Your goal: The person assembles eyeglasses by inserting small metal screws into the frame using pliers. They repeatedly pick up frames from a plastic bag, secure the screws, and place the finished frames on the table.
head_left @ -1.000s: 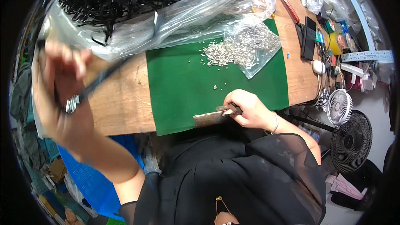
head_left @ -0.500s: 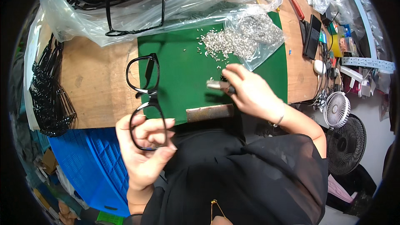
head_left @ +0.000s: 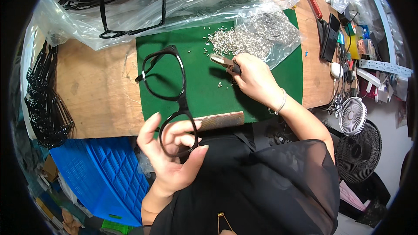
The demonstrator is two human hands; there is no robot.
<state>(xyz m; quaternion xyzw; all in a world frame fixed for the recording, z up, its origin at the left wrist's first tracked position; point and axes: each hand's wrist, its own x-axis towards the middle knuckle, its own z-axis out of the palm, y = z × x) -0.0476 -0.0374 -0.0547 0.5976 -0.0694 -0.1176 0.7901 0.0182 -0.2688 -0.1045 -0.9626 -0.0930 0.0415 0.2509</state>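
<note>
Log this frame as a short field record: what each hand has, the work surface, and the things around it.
left hand: holds black glasses frame by the lower lens rim, fingers through the opening
right hand: grips small pliers, tip toward the metal bits
work surface: green mat on wooden table
small parts: pile of silver metal bits, partly in a clear plastic bag
left edge: stack of black frames
below table: blue crate
right side: two small fans

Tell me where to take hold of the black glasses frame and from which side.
Grip the black glasses frame at the rim of its near lens ring, coming from below, probably as the left hand does. That ring juts off the green mat toward the person; the far ring lies over it.
</note>
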